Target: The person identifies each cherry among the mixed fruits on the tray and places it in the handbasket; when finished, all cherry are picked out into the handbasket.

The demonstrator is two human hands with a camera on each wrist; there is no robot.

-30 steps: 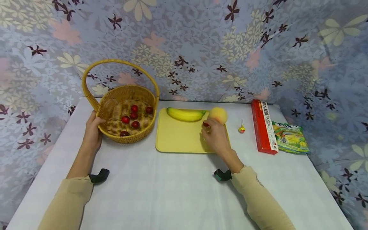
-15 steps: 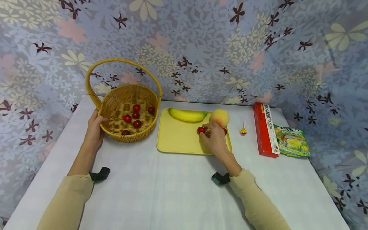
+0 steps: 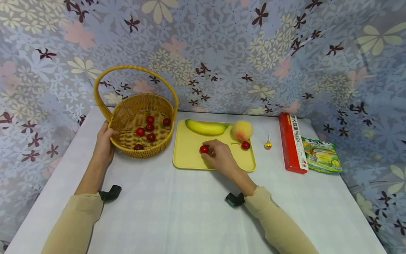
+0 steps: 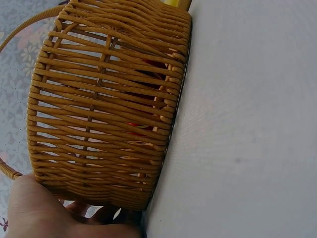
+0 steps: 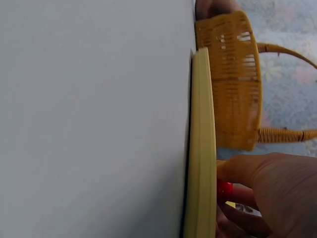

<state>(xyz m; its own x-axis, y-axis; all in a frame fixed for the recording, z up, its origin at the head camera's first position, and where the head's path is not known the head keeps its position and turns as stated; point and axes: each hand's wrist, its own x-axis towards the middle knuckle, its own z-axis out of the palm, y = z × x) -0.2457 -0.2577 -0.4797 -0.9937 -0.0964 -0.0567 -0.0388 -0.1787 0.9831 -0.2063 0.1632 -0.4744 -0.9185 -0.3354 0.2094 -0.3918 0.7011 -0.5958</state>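
Note:
My left hand (image 3: pixel 104 143) grips the left side of the wicker basket (image 3: pixel 149 152), with the thumb at the rim. In the left wrist view, the basket's woven wall (image 4: pixel 104 114) stands above that hand (image 4: pixel 49 213), whose other fingers are partly hidden. Inside the basket lie several red cherries (image 3: pixel 140 131). Over the middle of the yellow tray (image 3: pixel 187 155), my right hand (image 3: pixel 222 157) pinches a red cherry (image 3: pixel 204 149) between thumb and fingers. That cherry (image 5: pixel 225 191) shows partly in the right wrist view. Another cherry (image 3: pixel 245 145) with a stem lies at the tray's right.
A banana (image 3: pixel 206 127) and a peach (image 3: pixel 242 130) rest along the tray's back edge. Right of the tray are a lollipop (image 3: pixel 268 143), a red pasta box (image 3: pixel 290 144) and a green packet (image 3: pixel 321 155). A flowered cloth (image 3: pixel 222 56) hangs behind the white table (image 3: pixel 177 211).
My right hand has moved left across the tray from beside the peach, carrying the cherry. The stemmed cherry at the tray's right is uncovered. My left hand has stayed on the basket.

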